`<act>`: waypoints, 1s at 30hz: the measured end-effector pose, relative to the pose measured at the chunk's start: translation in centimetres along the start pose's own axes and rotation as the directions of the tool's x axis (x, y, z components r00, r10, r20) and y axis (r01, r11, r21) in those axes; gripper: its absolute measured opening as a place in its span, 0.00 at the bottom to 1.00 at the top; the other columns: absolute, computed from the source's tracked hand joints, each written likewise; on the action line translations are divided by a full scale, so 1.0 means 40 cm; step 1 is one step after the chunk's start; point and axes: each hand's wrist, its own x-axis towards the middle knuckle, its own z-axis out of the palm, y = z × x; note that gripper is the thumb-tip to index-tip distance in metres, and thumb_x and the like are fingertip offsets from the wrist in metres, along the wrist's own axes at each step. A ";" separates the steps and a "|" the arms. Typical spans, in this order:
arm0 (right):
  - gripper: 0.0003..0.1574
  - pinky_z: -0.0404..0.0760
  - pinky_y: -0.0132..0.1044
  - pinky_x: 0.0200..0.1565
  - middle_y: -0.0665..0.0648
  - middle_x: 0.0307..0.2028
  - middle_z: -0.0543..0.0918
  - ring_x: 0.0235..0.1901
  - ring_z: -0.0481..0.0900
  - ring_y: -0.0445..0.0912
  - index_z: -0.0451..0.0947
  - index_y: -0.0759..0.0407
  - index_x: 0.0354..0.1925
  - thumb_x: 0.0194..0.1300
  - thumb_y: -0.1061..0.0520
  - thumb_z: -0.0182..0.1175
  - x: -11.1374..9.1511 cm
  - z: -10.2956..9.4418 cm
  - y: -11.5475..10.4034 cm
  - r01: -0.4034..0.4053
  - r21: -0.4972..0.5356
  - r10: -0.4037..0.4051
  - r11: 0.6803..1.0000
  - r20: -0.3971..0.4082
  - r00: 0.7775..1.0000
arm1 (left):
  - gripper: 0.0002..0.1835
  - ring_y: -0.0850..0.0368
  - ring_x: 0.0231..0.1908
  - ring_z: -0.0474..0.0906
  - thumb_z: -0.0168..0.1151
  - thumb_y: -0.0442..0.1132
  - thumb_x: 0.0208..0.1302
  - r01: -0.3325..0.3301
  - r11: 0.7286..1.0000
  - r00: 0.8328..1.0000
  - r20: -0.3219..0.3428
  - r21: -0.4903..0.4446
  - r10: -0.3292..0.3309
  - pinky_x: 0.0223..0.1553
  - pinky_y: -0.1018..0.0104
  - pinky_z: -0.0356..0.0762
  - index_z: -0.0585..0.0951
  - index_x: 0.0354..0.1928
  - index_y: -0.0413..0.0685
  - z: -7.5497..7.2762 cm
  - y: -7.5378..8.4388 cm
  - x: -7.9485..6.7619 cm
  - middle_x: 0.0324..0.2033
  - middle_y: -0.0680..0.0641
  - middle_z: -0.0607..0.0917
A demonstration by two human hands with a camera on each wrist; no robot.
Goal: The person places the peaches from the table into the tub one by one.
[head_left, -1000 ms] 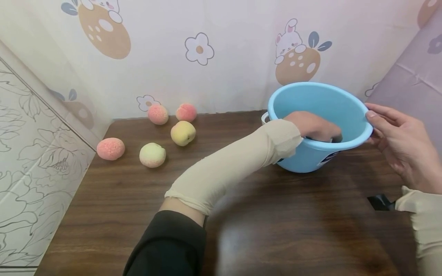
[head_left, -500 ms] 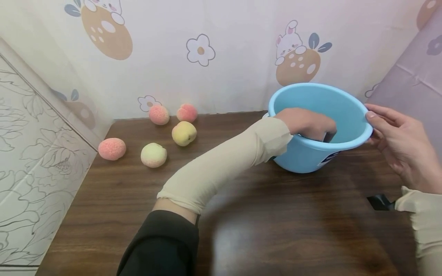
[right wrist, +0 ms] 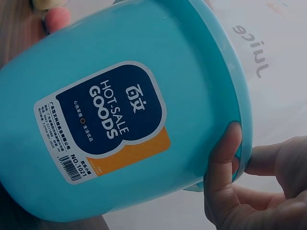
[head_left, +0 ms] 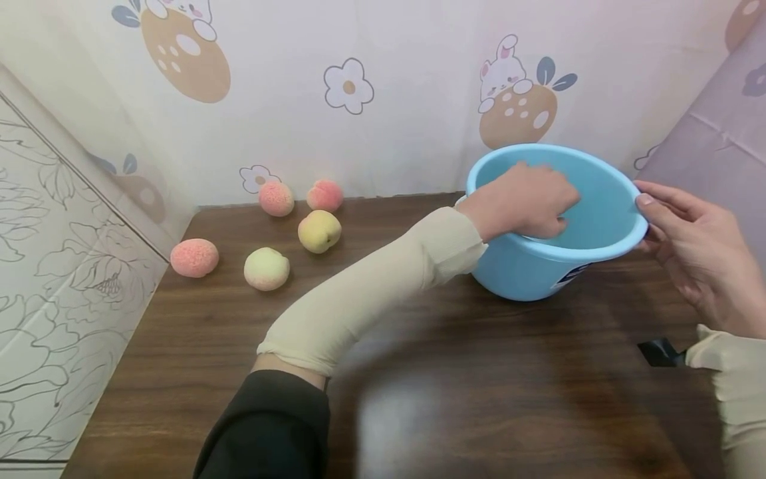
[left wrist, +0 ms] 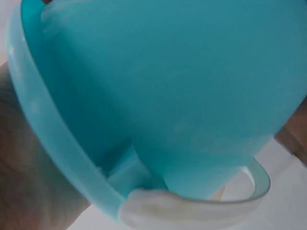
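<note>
Two hands meet at our round light-blue plastic bucket: right hand grips its rim, left hand hovers loosely curled, empty, above its mouth.

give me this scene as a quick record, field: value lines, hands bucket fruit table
left hand: over the mouth of the blue bucket, fingers curled downward, nothing seen in its grip
right hand: grips the bucket rim, thumb on the outer wall
bucket: upright on the wooden table, dark label on its side
peaches: five, loose on the table, left of the bucket
</note>
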 end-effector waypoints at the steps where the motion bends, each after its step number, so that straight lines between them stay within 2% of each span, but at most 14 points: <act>1: 0.21 0.86 0.30 0.29 0.47 0.47 0.91 0.37 0.92 0.41 0.83 0.51 0.61 0.71 0.59 0.65 0.001 0.000 0.001 0.004 0.008 -0.004 1.000 0.003 1.000 | 0.16 0.63 0.48 0.67 0.42 0.53 0.79 0.004 1.000 0.999 -0.032 0.021 -0.004 0.54 0.64 0.68 0.78 0.57 0.67 0.002 -0.002 -0.006 0.45 0.61 0.78; 4: 0.20 0.87 0.31 0.31 0.48 0.47 0.91 0.37 0.92 0.41 0.83 0.53 0.60 0.72 0.61 0.63 0.003 -0.001 0.005 0.015 0.039 -0.015 0.999 0.009 1.000 | 0.20 0.61 0.51 0.67 0.40 0.53 0.78 0.017 0.996 0.993 -0.115 0.093 -0.007 0.58 0.61 0.69 0.78 0.62 0.67 0.007 -0.006 -0.024 0.54 0.59 0.80; 10: 0.18 0.87 0.32 0.30 0.49 0.45 0.92 0.35 0.92 0.42 0.84 0.55 0.58 0.72 0.63 0.62 0.008 -0.003 0.011 0.030 0.064 -0.030 0.997 0.006 1.000 | 0.23 0.58 0.58 0.73 0.36 0.48 0.77 0.053 0.983 0.978 -0.208 0.174 -0.016 0.61 0.57 0.71 0.79 0.62 0.65 0.010 -0.016 -0.054 0.56 0.57 0.81; 13: 0.18 0.87 0.32 0.30 0.49 0.44 0.92 0.35 0.92 0.41 0.85 0.54 0.57 0.72 0.62 0.63 0.010 -0.003 0.012 0.032 0.057 -0.032 0.998 -0.003 0.999 | 0.24 0.57 0.60 0.74 0.34 0.47 0.77 0.077 0.979 0.966 -0.259 0.188 -0.026 0.60 0.56 0.72 0.79 0.61 0.64 0.011 -0.021 -0.072 0.56 0.57 0.82; 17: 0.17 0.87 0.32 0.30 0.49 0.43 0.92 0.35 0.92 0.41 0.85 0.54 0.57 0.71 0.61 0.65 0.010 0.000 0.013 0.029 0.046 -0.029 0.999 -0.010 1.000 | 0.23 0.56 0.58 0.75 0.34 0.46 0.76 0.105 0.974 0.945 -0.325 0.198 -0.036 0.55 0.56 0.72 0.79 0.59 0.63 0.020 -0.029 -0.102 0.55 0.57 0.82; 24: 0.18 0.87 0.33 0.29 0.49 0.44 0.92 0.34 0.92 0.42 0.85 0.54 0.58 0.72 0.62 0.64 0.009 0.004 0.008 0.025 0.067 -0.024 0.997 -0.011 1.000 | 0.25 0.54 0.62 0.74 0.34 0.48 0.77 0.157 0.965 0.929 -0.363 0.209 -0.073 0.59 0.55 0.73 0.76 0.66 0.64 0.036 -0.060 -0.149 0.60 0.55 0.80; 30: 0.18 0.87 0.33 0.29 0.49 0.44 0.92 0.34 0.92 0.42 0.84 0.54 0.58 0.72 0.62 0.63 0.010 0.004 0.008 0.019 0.069 -0.018 0.997 -0.012 1.000 | 0.23 0.55 0.55 0.75 0.34 0.47 0.76 0.189 0.960 0.913 -0.397 0.209 -0.093 0.54 0.58 0.73 0.78 0.60 0.62 0.048 -0.081 -0.179 0.56 0.54 0.81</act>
